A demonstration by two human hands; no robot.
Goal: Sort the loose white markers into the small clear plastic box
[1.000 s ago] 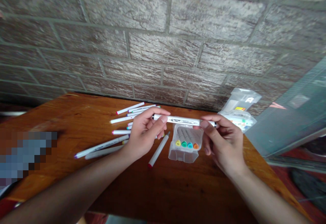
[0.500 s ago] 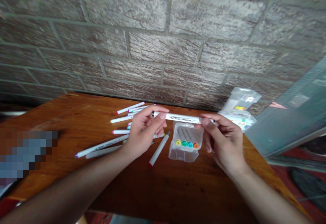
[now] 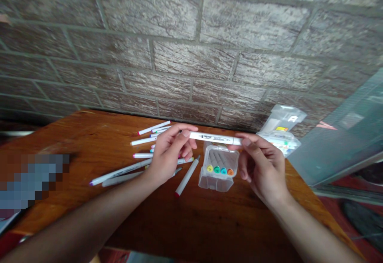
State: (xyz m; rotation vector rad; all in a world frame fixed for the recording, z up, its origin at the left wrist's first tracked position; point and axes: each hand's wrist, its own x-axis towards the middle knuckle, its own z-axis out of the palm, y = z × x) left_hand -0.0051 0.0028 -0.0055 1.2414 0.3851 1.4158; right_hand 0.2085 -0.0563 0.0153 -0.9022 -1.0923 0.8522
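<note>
The white marker (image 3: 214, 138) is held level in the air, above the desk (image 3: 185, 223) and across the far end of the clear box (image 3: 215, 183). The left hand (image 3: 167, 153) pinches its left end between thumb and fingers; the right hand (image 3: 266, 165) pinches its right end the same way. Both ends are partly hidden by the fingers, so I cannot tell whether a cap is coming loose. Being smooth and round, the marker could roll or slip if one pinch slackened; an uneven pull might jerk the ends apart and send a cap flying.

Dropped, it could strike the clear box just below, where four markers lie with yellow, green, blue and orange ends facing near. The red-ended marker (image 3: 187, 178) lies just left of that box and might roll if a hand brushed it. Farther left, the loose markers (image 3: 122, 171) lie partly behind the left hand and wrist, where a lowered forearm could scatter them. At far right, the second clear case (image 3: 283, 121) stands near the desk's edge; a swing of the right hand might knock it.
</note>
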